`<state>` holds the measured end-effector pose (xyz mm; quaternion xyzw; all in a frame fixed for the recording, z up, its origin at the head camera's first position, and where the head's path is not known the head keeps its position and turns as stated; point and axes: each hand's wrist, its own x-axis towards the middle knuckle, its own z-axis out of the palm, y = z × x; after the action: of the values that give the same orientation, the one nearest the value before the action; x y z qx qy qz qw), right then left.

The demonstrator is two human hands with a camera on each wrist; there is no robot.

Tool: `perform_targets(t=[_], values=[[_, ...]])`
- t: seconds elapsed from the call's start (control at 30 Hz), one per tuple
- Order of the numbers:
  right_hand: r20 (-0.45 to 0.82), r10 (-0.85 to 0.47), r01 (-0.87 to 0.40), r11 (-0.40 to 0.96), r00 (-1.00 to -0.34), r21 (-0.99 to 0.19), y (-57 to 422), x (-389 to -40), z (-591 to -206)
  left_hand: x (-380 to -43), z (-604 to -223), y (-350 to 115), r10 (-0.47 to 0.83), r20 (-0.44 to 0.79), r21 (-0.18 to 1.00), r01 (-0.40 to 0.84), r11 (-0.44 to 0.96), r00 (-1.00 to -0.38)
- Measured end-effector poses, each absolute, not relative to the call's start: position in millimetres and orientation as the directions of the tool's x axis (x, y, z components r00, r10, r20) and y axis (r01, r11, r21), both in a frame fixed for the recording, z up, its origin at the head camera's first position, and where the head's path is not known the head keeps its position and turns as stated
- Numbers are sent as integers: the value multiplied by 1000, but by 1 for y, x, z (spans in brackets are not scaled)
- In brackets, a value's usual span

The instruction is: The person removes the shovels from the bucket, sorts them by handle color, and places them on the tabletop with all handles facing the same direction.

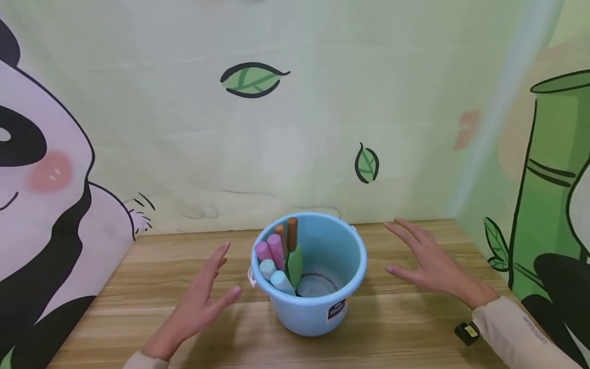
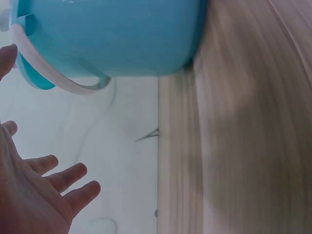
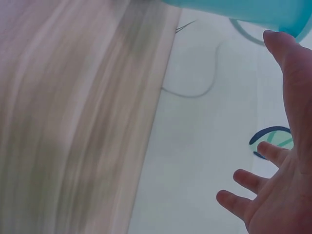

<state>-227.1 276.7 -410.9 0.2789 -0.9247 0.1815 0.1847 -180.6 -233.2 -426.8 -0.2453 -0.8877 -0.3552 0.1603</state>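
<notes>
A light blue bucket [image 1: 309,315] stands upright on the wooden table. Inside it, against its left wall, lean two brown sticks [image 1: 292,234], two pink-purple cylinders [image 1: 275,251], two pale blue cylinders [image 1: 282,283] and a green leaf-shaped piece [image 1: 295,266]. My left hand [image 1: 198,302] is held apart from the bucket on its left side, fingers spread and holding nothing. On the other side, my right hand [image 1: 430,259] is raised with straight fingers, also apart from the bucket and holding nothing. The bucket's white handle [image 2: 53,73] hangs at its side in the left wrist view.
The wooden table [image 1: 239,328] meets a pale green backdrop [image 1: 295,143] at its back edge. Printed on the backdrop are leaves, a panda [image 1: 46,179] at left and a bamboo stalk [image 1: 548,205] at right. A small black device [image 1: 467,333] sits at the right wrist.
</notes>
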Motion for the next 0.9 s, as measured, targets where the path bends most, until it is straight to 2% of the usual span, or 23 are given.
perform_targets(t=[0.27,0.57,0.73,0.9], values=[[391,-458,-581,756,-798,-302,264,-227,-397,-179,-414,-230,353,415,740,537,406,-839],[374,-479,-605,684,-794,-409,256,-230,-390,-179,-406,-224,372,374,813,493,308,-850],[323,-486,-580,610,-812,-540,251,-230,-385,-177,-403,-218,377,368,833,481,272,-850],[289,-529,-544,426,-798,-723,244,-229,-379,-175,-401,-210,384,379,854,478,205,-842]])
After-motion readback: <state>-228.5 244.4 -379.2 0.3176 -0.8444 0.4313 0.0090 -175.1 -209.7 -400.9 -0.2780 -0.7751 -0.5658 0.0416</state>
